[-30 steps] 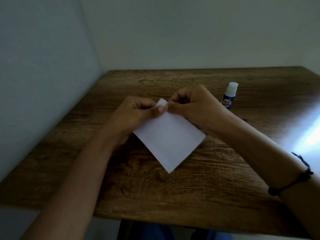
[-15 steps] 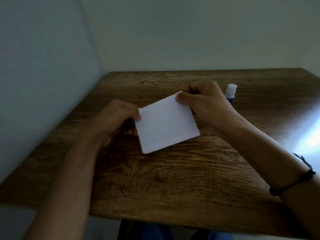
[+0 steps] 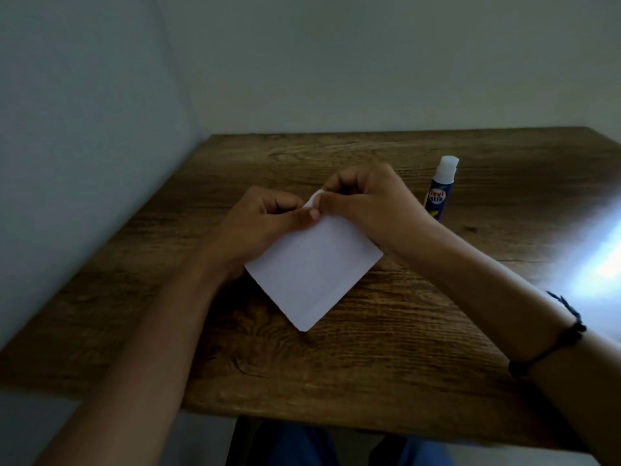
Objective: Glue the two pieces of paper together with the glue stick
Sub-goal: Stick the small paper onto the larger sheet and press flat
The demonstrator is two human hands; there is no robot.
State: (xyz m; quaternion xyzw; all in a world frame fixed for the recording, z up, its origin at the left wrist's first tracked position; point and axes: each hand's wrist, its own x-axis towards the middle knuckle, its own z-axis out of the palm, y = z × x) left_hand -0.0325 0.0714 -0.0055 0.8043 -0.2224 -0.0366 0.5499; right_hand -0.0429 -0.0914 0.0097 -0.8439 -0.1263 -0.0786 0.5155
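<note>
Both hands pinch the far corner of the white paper [image 3: 314, 267]: the left hand [image 3: 265, 220] grips it from one side, the right hand [image 3: 366, 203] peels a curl from the other. The paper hangs as a diamond above the tabletop [image 3: 386, 358] middle. The capped glue stick [image 3: 439, 191] stands upright just beyond the right hand, nearer that hand, toward the tabletop's far right corner

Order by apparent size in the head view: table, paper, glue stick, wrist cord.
1. table
2. paper
3. glue stick; the wrist cord lies nearer the camera, so I leave these two unranked.
</note>
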